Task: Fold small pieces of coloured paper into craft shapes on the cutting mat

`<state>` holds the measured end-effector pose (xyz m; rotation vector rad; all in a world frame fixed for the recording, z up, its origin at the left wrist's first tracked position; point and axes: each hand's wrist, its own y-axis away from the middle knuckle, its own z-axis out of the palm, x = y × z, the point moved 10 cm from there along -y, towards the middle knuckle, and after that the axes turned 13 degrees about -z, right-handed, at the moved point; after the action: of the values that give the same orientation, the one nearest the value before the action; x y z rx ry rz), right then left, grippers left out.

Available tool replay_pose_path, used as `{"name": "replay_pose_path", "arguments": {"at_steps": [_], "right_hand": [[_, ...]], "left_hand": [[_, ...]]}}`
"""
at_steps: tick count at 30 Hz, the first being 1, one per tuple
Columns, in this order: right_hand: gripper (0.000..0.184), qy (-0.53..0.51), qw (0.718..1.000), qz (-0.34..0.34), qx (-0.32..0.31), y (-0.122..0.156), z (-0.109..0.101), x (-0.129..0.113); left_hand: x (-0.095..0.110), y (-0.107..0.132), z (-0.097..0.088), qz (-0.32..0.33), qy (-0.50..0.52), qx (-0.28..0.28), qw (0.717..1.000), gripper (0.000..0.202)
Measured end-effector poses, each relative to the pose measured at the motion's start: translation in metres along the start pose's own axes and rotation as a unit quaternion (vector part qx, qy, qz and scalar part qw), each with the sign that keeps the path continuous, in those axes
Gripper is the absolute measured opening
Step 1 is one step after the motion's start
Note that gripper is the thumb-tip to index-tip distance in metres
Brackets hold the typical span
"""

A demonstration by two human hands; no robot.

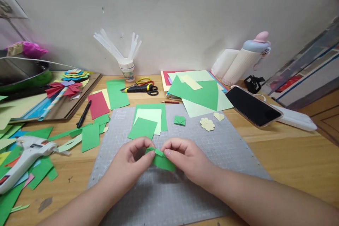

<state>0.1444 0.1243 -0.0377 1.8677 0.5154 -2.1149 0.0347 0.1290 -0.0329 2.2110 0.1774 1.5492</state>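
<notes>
A small piece of green paper (163, 163) with a folded strip along its upper edge is held above the grey cutting mat (212, 190). My left hand (134, 159) pinches its left end between thumb and fingers. On the other side, my right hand (185, 155) pinches it near the right end of the fold. Just beyond lie a green sheet (143, 128) and pale green sheets (156, 114), stacked on a larger green one. A little folded green envelope shape (179, 120), a cream scalloped flower (207, 124) and a cream heart (219, 116) rest on the mat.
Left are a white glue gun (29, 155), green paper scraps (90, 137) and a black pen (84, 113). Behind stand a paper cup (128, 70) with strips, a yellow-black cutter (140, 88) and scissors (153, 91). A phone (254, 106) and a bottle (242, 61) are right.
</notes>
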Motion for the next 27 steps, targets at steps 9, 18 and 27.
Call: {"name": "replay_pose_path", "arguments": {"at_steps": [9,18,27], "right_hand": [[0.009,0.172,0.979,-0.105,-0.035,0.003,0.003,-0.018],[0.007,0.16,0.981,-0.099,-0.049,0.002,0.005,-0.014],[0.018,0.014,0.999,-0.012,-0.026,0.001,0.006,0.003]], "left_hand": [[0.008,0.008,0.006,0.047,-0.025,-0.017,0.998,0.008],[0.005,0.006,0.007,0.045,-0.029,-0.031,0.998,0.018],[0.015,0.009,0.006,0.068,-0.091,0.008,0.994,0.017]]}}
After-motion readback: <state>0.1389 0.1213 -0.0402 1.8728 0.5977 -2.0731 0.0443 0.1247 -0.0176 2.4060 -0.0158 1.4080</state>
